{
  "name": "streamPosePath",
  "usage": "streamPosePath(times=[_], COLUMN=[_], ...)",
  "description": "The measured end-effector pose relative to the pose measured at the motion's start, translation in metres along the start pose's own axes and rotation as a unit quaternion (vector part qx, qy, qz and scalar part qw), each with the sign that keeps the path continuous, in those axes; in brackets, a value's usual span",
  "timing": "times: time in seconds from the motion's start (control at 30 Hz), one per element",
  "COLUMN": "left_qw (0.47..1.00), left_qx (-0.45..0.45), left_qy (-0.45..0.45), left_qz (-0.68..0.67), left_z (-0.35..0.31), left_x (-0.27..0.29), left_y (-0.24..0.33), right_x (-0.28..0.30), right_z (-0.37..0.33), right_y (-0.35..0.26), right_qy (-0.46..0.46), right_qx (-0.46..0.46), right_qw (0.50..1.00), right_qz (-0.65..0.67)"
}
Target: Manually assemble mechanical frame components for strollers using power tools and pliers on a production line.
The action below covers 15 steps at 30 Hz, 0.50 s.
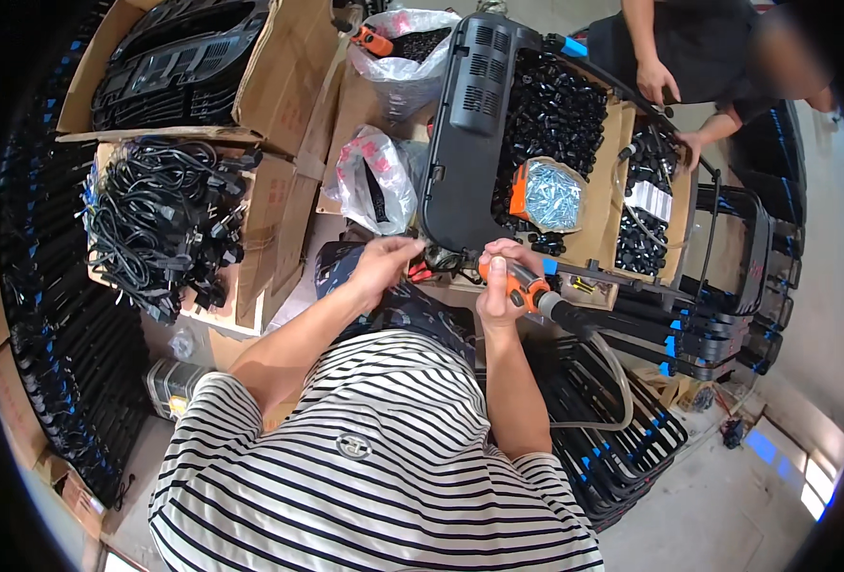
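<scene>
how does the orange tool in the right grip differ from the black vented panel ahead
Colour: the orange tool is mainly orange with black parts; the black panel looks dark all over.
Size: the tool is compact, the panel far larger.
Shape: the tool is rounded and barrel-like, the panel broad with slotted vents.
Shared: both have black surfaces.

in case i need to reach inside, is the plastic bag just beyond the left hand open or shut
Open: the plastic bag gapes at its mouth, showing dark contents, too small to make out.

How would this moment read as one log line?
left grip: near black panel, contents unclear | right grip: holding orange tool | beside panel: silver fasteners
</scene>
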<state>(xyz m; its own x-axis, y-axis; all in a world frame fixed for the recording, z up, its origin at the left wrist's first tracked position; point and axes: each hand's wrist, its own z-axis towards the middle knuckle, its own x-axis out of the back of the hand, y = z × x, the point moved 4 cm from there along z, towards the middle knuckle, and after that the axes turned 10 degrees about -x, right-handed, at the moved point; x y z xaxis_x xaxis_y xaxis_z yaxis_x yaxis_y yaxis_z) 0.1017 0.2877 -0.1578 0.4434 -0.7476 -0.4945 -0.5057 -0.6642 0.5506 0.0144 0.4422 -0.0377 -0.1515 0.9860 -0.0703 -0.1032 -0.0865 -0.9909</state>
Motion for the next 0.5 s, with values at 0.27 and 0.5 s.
streamPosePath(times=[0.27,0.5], left_qw=[0.953,0.946], left_qx=[-0.171,-0.170], left_qy=[0.052,0.051], left_qz=[0.247,0.272], left_z=[0.044,0.044], left_x=[-0.006,-0.004], left_y=[0.019,0.022], right_x=[-0.001,-0.009], right_z=[0.001,0.009], right_y=[0.014,0.014], right_qy=[-0.030,0.001], right_qx=[-0.005,-0.006], right_qw=[1.000,0.999], right_qz=[0.005,0.052])
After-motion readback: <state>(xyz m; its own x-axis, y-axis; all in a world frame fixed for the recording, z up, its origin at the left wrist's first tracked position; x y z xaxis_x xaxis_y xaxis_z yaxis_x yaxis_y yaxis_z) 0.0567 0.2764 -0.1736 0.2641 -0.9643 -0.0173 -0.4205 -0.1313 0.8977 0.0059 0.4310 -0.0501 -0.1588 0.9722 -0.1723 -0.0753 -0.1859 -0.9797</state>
